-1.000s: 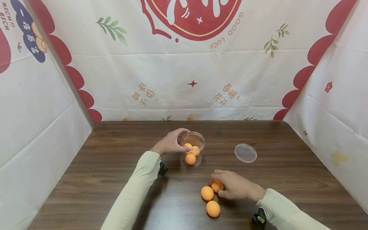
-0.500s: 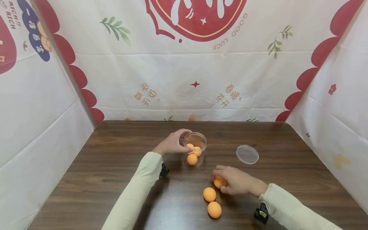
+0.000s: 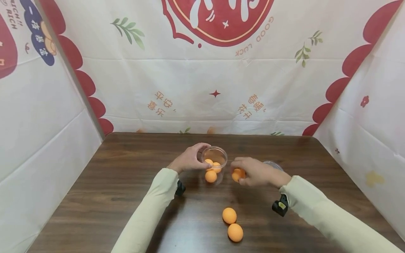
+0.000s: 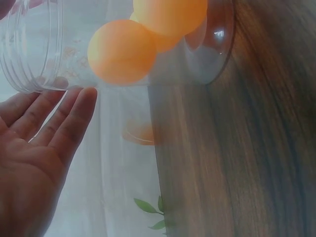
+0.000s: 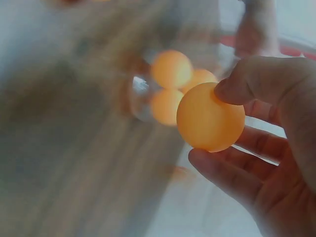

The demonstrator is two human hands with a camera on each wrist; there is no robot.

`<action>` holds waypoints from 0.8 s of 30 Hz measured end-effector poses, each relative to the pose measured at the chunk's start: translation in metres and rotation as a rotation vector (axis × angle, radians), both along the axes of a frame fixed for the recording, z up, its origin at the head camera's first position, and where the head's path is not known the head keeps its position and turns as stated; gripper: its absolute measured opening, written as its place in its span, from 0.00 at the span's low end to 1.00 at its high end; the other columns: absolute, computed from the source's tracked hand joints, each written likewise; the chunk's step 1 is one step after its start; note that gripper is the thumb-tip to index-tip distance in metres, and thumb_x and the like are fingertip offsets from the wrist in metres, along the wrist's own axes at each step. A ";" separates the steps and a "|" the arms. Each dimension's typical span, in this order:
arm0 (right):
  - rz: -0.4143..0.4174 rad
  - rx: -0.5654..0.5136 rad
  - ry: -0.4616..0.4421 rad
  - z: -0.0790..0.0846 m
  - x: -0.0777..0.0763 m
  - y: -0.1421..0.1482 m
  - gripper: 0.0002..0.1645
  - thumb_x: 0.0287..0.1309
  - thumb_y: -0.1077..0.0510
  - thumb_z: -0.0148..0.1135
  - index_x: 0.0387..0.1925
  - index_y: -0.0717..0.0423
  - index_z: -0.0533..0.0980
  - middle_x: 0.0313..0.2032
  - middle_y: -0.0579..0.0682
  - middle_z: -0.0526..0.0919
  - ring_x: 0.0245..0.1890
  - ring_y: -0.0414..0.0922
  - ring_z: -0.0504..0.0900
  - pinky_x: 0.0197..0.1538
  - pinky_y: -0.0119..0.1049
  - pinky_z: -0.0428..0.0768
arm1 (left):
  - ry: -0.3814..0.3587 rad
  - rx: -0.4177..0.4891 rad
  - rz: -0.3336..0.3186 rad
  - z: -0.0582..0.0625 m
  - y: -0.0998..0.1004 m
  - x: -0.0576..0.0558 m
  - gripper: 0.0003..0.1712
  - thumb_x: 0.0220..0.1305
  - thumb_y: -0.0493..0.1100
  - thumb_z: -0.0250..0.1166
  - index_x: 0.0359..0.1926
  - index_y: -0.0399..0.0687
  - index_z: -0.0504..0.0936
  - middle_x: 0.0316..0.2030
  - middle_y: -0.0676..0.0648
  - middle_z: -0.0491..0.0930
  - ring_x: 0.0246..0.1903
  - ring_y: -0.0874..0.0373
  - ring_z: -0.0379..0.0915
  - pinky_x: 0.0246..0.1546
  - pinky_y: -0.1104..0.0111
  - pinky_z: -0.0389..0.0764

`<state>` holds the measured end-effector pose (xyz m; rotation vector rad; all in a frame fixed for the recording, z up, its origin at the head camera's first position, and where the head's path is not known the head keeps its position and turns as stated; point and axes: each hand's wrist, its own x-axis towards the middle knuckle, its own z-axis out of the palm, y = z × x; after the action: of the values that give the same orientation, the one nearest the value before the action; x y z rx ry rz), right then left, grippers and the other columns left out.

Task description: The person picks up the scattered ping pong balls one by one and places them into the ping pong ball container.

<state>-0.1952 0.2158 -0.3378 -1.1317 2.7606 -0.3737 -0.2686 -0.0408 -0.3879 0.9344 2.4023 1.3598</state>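
Note:
Near the middle of the table, my left hand (image 3: 189, 159) grips a clear plastic jar (image 3: 220, 174) just below its open mouth, thumb on the near side and fingers behind. Three orange ping-pong balls lie inside the jar; the lowest ball (image 3: 211, 176) is nearest to me. In the left wrist view, a ball (image 4: 122, 52) shows through the jar's wall, with fingertips (image 4: 87, 95) against the plastic. My right hand (image 3: 257, 172) holds another ping-pong ball (image 5: 211, 117) between thumb and fingertips, raised just right of the jar.
Two more orange balls, a farther one (image 3: 229, 215) and a nearer one (image 3: 235, 232), lie close together on the brown wooden table (image 3: 126, 182). A clear round lid (image 3: 274, 165) is partly hidden behind my right hand. A printed cloth (image 3: 190, 77) hangs behind the table.
My right hand has lifted a ball away from the two loose ones and carried it forward, beside the jar. The left hand keeps its grip on the jar.

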 end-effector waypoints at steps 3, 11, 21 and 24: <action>-0.011 0.003 0.028 0.013 -0.011 -0.002 0.15 0.49 0.63 0.65 0.41 0.50 0.77 0.38 0.45 0.77 0.31 0.39 0.71 0.34 0.33 0.71 | 0.007 0.000 0.000 -0.001 0.000 0.000 0.40 0.50 0.44 0.73 0.64 0.45 0.66 0.51 0.45 0.76 0.34 0.58 0.75 0.39 0.69 0.78; -0.050 0.014 0.092 0.039 -0.037 -0.011 0.14 0.49 0.64 0.67 0.40 0.53 0.78 0.37 0.48 0.78 0.32 0.42 0.73 0.35 0.36 0.74 | 0.020 -0.007 0.003 -0.002 -0.001 0.000 0.40 0.51 0.44 0.72 0.65 0.45 0.65 0.52 0.47 0.75 0.35 0.59 0.74 0.40 0.69 0.78; -0.003 -0.028 0.134 0.054 -0.049 -0.024 0.14 0.49 0.64 0.67 0.39 0.54 0.77 0.36 0.48 0.78 0.30 0.43 0.71 0.34 0.35 0.71 | 0.019 -0.010 -0.002 -0.002 -0.001 -0.001 0.40 0.52 0.44 0.72 0.65 0.45 0.65 0.54 0.45 0.74 0.36 0.58 0.75 0.41 0.70 0.78; 0.027 -0.047 0.157 0.053 -0.050 -0.030 0.14 0.47 0.64 0.67 0.39 0.55 0.78 0.36 0.48 0.79 0.30 0.43 0.71 0.33 0.35 0.70 | 0.014 -0.014 -0.006 -0.003 -0.002 -0.002 0.40 0.53 0.45 0.72 0.65 0.44 0.65 0.56 0.44 0.73 0.38 0.58 0.75 0.42 0.69 0.78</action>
<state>-0.2453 0.1853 -0.2849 -1.2593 2.8818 -0.3633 -0.2706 -0.0431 -0.3909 0.9507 2.4141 1.3374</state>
